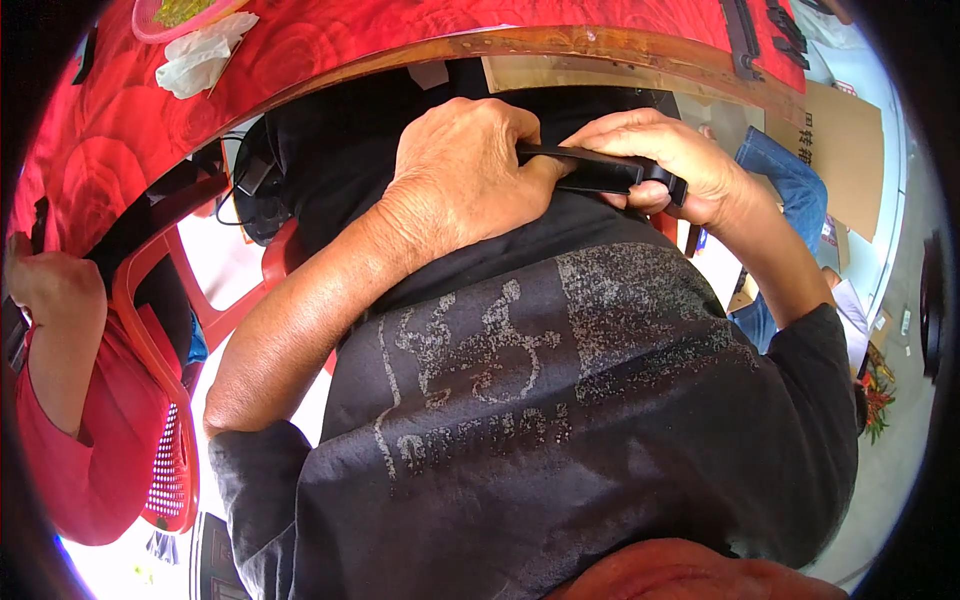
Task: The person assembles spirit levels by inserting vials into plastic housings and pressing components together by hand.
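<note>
Over my lap, both hands are on a long flat black piece (pixel 605 172) with a curved, loop-like end at the right; I cannot make out its exact kind. My right hand (pixel 680 150) is closed round its right part, thumb below and fingers above. Its left end goes into the closed fingers of my left hand (pixel 465 170), which are bent and partly hidden behind the back of the hand. The piece is tilted slightly down to the right, just short of the table edge and above my black shirt (pixel 480 400).
The red-covered table (pixel 380 45) has a wooden edge. On it are a pink basket (pixel 180 18), crumpled white tissue (pixel 200 55) and black strips (pixel 740 38). A person in red sits at left by a red plastic chair (pixel 150 270). Cardboard (pixel 850 150) stands at right.
</note>
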Demonstrator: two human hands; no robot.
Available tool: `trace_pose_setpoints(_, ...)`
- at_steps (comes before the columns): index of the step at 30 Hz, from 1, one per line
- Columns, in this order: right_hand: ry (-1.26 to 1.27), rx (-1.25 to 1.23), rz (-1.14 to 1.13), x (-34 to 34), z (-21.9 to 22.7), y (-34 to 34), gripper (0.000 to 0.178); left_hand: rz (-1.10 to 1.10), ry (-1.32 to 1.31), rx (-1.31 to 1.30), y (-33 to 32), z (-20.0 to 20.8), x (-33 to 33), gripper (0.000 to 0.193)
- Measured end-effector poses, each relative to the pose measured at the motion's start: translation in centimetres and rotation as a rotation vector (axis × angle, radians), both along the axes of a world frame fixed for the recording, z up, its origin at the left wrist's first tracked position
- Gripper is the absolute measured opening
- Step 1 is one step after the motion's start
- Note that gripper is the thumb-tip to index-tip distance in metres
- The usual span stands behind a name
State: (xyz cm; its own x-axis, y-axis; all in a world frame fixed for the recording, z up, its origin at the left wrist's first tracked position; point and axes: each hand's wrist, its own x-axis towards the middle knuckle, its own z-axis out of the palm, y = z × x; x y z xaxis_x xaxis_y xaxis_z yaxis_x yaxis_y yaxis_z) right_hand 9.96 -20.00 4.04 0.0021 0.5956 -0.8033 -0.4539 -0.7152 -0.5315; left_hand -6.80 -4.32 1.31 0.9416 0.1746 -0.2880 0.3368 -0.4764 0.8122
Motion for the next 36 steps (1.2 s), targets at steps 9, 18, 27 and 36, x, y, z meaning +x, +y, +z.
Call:
trace_pose_setpoints(9,-0.247,0.312,0.363,2.2,-0.5,0.2,0.034,-0.192,-0.119,-0.084,2.6,-1.8,0.3,0.027)
trace_pose_setpoints(18,-0.514,0.324,0.433,1.9,2.0,0.6,0.045,-0.154,-0.089,-0.145,2.8,-2.4,0.5,0.028)
trace_pose_setpoints(27,-0.762,0.167,0.565,0.4,1.8,0.4,0.029,-0.105,-0.153,-0.063,1.2,-2.3,0.1,0.027)
trace_pose_setpoints(36,-0.819,0.174,0.576,0.7,2.5,0.1,0.025,-0.053,-0.095,-0.027,0.7,-0.4,0.7,0.031)
